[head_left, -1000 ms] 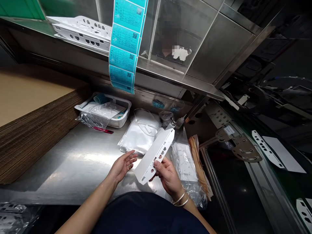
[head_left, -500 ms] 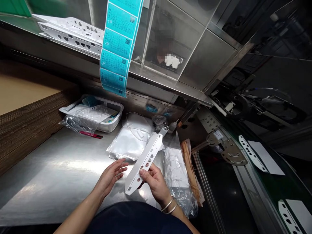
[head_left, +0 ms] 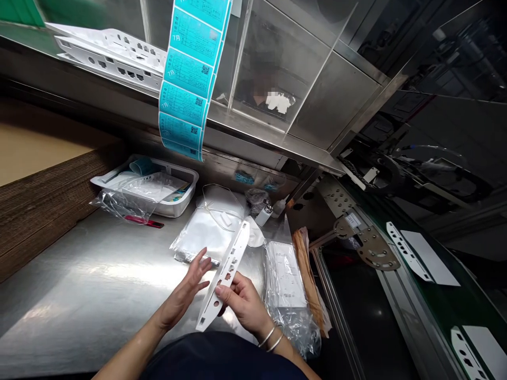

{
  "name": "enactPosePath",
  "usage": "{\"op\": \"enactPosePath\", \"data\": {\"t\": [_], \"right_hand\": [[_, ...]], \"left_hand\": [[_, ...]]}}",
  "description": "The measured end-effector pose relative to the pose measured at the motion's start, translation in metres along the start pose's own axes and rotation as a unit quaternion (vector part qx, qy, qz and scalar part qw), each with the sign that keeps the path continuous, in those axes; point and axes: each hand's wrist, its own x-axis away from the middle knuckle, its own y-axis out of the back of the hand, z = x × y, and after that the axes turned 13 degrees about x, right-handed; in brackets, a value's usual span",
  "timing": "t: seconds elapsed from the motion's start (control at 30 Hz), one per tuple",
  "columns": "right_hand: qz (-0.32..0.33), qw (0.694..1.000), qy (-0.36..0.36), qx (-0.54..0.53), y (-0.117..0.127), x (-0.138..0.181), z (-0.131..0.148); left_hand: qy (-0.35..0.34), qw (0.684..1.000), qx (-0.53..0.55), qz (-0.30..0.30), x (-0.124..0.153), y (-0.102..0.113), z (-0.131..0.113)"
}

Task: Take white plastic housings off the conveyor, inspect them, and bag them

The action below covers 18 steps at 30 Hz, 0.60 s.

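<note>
While the right hand (head_left: 241, 303) grips it, the panel (head_left: 224, 274) points up-right.

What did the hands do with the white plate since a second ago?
The right hand turned the white plate more edge-on, keeping its grip near the lower end. The left hand, open and apart before, came in and now touches the plate's left side. The stack of clear bags, the white tray and the blue label strip stayed where they were.
</note>
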Motion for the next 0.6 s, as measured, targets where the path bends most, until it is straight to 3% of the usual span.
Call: {"op": "enactPosePath", "data": {"t": [0.1,0.17,0.23,0.27,0.33,0.37,0.43,0.53,0.6], "right_hand": [[0.066,0.993,0.002,0.103,-0.007,-0.01,0.002],[0.137,0.973,0.025,0.185,-0.004,-0.024,0.006],[0.177,0.958,0.024,0.225,0.011,-0.044,0.012],[0.149,0.958,0.005,0.244,0.024,-0.054,0.015],[-0.006,0.951,-0.051,0.305,0.056,-0.075,0.018],[-0.099,0.932,-0.077,0.34,0.074,-0.085,0.018],[-0.206,0.896,-0.109,0.378,0.106,-0.103,0.016],[-0.235,0.893,-0.141,0.358,0.133,-0.126,0.012],[-0.244,0.906,-0.137,0.318,0.14,-0.134,0.022]], "left_hand": [[0.074,0.994,0.057,0.052,0.008,-0.002,0.004],[0.111,0.988,0.103,0.029,0.011,0.002,0.004],[0.098,0.982,0.163,-0.017,0.013,0.005,-0.004],[0.076,0.979,0.188,-0.033,0.013,0.006,-0.01],[0.021,0.974,0.221,-0.035,0.015,0.006,-0.025],[-0.009,0.972,0.232,-0.025,0.016,0.006,-0.032],[-0.052,0.967,0.249,-0.006,0.021,0.01,-0.042],[-0.086,0.961,0.262,-0.014,0.026,0.02,-0.048],[-0.071,0.97,0.231,-0.008,0.016,0.022,-0.055]]}}
